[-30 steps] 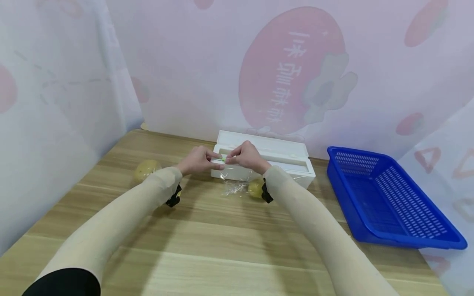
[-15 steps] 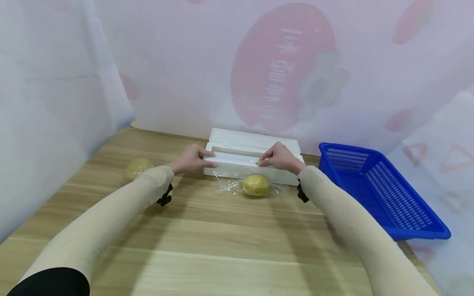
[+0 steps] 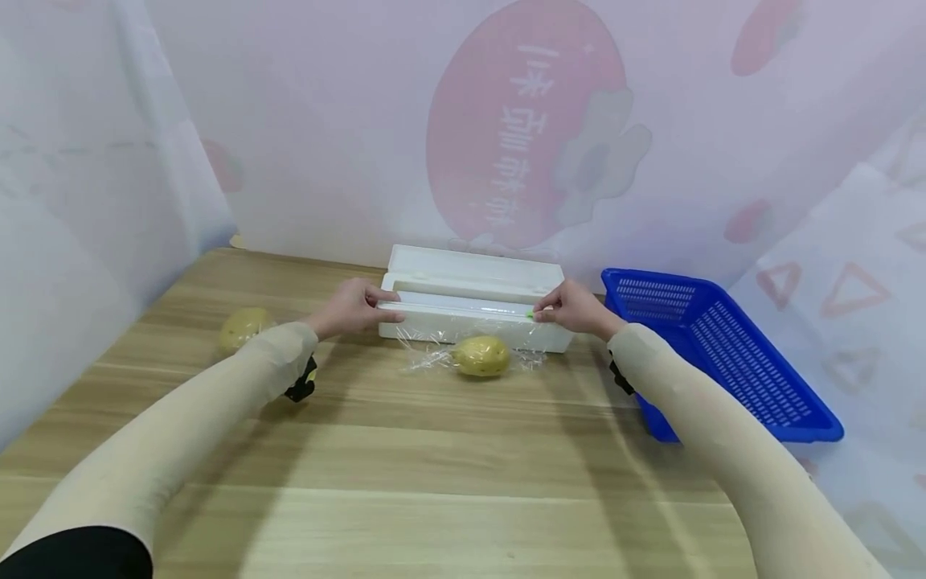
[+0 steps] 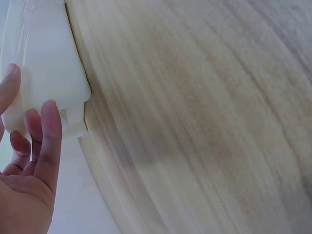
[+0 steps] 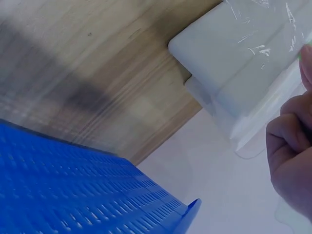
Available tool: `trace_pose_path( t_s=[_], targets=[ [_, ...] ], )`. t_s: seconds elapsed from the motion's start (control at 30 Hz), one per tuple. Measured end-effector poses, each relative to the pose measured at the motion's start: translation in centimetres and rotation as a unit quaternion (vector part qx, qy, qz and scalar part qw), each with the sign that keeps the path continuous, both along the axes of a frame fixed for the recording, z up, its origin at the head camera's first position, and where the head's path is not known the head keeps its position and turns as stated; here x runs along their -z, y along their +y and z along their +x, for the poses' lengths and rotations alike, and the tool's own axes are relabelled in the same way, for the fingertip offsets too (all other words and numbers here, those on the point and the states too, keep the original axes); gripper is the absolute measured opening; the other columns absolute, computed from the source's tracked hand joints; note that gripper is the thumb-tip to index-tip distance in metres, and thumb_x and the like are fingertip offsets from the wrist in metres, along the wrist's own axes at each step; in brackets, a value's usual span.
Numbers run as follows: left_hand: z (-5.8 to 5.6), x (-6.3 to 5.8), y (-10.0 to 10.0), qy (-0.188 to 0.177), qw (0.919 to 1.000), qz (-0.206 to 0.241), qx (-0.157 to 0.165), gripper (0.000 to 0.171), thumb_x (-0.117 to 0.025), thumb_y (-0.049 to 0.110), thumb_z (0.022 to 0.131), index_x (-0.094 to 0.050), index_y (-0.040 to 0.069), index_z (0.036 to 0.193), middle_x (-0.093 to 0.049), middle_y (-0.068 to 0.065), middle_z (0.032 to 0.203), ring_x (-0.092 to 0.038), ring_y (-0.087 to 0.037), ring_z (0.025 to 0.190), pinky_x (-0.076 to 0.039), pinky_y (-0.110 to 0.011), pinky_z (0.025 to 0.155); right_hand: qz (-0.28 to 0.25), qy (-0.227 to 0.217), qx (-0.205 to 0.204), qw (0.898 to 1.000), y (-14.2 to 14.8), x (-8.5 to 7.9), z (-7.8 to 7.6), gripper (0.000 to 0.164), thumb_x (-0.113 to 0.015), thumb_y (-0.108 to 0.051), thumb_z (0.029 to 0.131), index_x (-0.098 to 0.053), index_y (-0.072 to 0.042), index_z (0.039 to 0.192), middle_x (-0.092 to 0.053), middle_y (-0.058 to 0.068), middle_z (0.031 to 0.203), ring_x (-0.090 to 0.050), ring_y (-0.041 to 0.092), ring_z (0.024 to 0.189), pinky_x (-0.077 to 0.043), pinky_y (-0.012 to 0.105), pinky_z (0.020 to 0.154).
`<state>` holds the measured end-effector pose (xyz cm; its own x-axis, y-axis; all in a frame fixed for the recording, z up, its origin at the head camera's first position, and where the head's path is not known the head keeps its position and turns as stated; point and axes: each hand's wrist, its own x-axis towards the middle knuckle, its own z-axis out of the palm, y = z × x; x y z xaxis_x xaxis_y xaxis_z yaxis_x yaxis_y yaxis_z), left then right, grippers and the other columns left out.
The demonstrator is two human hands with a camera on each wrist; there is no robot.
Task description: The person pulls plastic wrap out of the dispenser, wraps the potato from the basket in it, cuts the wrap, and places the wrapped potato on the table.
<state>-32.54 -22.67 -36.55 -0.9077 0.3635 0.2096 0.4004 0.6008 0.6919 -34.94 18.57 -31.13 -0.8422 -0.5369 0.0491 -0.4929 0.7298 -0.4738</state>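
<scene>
A white cling film dispenser [image 3: 441, 324] stands at the back of the table with its lid [image 3: 470, 265] raised. My left hand [image 3: 354, 307] grips its left end, thumb on the top edge and fingers against the front. Near the right end, my right hand [image 3: 575, 310] pinches a small green slide cutter [image 3: 530, 314] on the front rail. Clear film hangs over the dispenser's front. Just before it lies a potato [image 3: 483, 356] wrapped in cling film, the film ends crumpled on both sides. In the right wrist view the fingertips are partly cut off by the frame edge.
Another potato [image 3: 242, 328] in film lies at the left, partly behind my left forearm. To the right is a blue plastic basket [image 3: 767, 354], close to my right forearm. A printed cloth [image 3: 325, 145] hangs behind the wooden table [image 3: 405, 482].
My right hand has slid the green cutter along the rail from the left end to near the right end. The left hand has stayed on the left end. The head view has shifted rightward.
</scene>
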Motion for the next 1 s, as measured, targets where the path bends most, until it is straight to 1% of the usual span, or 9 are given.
trace_pose_path(
  t_s=[0.13,0.3,0.47,0.57,0.63,0.8,0.87,0.93,1.0],
  targets=[
    [0.2,-0.2,0.2,-0.013,0.9999,-0.001,0.002,0.047,-0.080,0.033,0.084,-0.070,0.005,0.120,-0.067,-0.009,0.070,-0.049,-0.015,0.045,-0.040,-0.026,0.044,0.012,0.006,0.006,1.000,0.1,-0.1,0.0,0.010,-0.073,-0.014,0.091,-0.079,-0.007,0.096,-0.069,0.007,0.073,-0.026,0.010,0.048,-0.028,0.027,0.048],
    [0.4,-0.2,0.4,-0.015,0.9999,0.007,0.001,0.047,-0.081,0.031,0.083,-0.070,0.004,0.120,-0.070,-0.008,0.077,-0.058,-0.029,0.051,-0.045,-0.028,0.045,0.014,0.004,0.003,1.000,0.5,-0.1,-0.1,0.013,-0.073,-0.014,0.091,-0.078,-0.005,0.099,-0.069,0.006,0.070,-0.024,0.009,0.046,-0.027,0.026,0.047],
    [0.7,-0.1,0.9,-0.019,0.9997,0.013,0.006,0.047,-0.080,0.030,0.084,-0.069,0.003,0.121,-0.069,-0.011,0.076,-0.061,-0.037,0.056,-0.048,-0.029,0.047,0.010,-0.002,0.003,1.000,1.0,0.0,0.0,0.013,-0.074,-0.015,0.090,-0.079,-0.006,0.099,-0.073,0.003,0.082,-0.024,0.010,0.045,-0.027,0.026,0.047],
    [0.8,0.0,1.4,-0.020,0.9996,0.021,0.007,0.046,-0.080,0.027,0.084,-0.069,0.002,0.120,-0.069,-0.011,0.078,-0.062,-0.037,0.057,-0.050,-0.031,0.047,0.005,-0.010,-0.005,1.000,1.7,-0.2,0.2,0.015,-0.073,-0.015,0.091,-0.078,-0.005,0.100,-0.074,0.006,0.089,-0.025,0.010,0.047,-0.029,0.027,0.048],
    [0.8,0.0,1.5,-0.016,0.9996,0.021,0.009,0.045,-0.080,0.026,0.084,-0.069,0.001,0.120,-0.069,-0.011,0.081,-0.062,-0.035,0.056,-0.050,-0.030,0.047,0.014,0.010,-0.014,1.000,2.3,-0.4,0.2,0.015,-0.074,-0.014,0.090,-0.078,-0.003,0.100,-0.074,0.007,0.091,-0.030,0.009,0.049,-0.032,0.027,0.050],
    [0.6,-0.1,1.2,-0.010,0.9996,0.023,0.009,0.043,-0.080,0.026,0.084,-0.070,0.001,0.118,-0.070,-0.011,0.084,-0.061,-0.027,0.052,-0.050,-0.030,0.048,0.064,0.068,0.017,0.996,4.5,-1.0,0.3,0.009,-0.074,-0.005,0.087,-0.078,0.000,0.094,-0.073,0.009,0.085,-0.037,0.010,0.049,-0.036,0.028,0.050],
    [0.7,-0.2,1.0,-0.008,0.9997,0.022,0.000,0.044,-0.081,0.025,0.084,-0.070,0.000,0.118,-0.068,-0.013,0.088,-0.061,-0.026,0.053,-0.051,-0.031,0.049,0.069,0.066,0.029,0.995,4.9,-1.1,0.2,0.009,-0.072,-0.002,0.088,-0.078,0.001,0.094,-0.074,0.010,0.087,-0.041,0.010,0.048,-0.037,0.029,0.049],
    [0.7,-0.2,0.8,-0.005,0.9998,0.018,-0.007,0.045,-0.081,0.025,0.083,-0.069,-0.001,0.119,-0.065,-0.016,0.093,-0.062,-0.026,0.054,-0.053,-0.032,0.050,0.071,0.067,0.028,0.995,5.0,-1.1,0.0,0.010,-0.071,-0.003,0.088,-0.078,0.000,0.094,-0.074,0.010,0.089,-0.041,0.009,0.048,-0.038,0.029,0.050],
    [0.7,-0.2,0.7,-0.003,0.9998,0.014,-0.011,0.046,-0.081,0.025,0.083,-0.069,-0.001,0.119,-0.064,-0.017,0.096,-0.063,-0.027,0.056,-0.053,-0.032,0.052,0.065,0.063,0.033,0.995,5.1,-1.1,-0.1,0.010,-0.071,-0.005,0.088,-0.078,0.000,0.094,-0.074,0.009,0.086,-0.040,0.009,0.048,-0.038,0.029,0.052]
  ],
)
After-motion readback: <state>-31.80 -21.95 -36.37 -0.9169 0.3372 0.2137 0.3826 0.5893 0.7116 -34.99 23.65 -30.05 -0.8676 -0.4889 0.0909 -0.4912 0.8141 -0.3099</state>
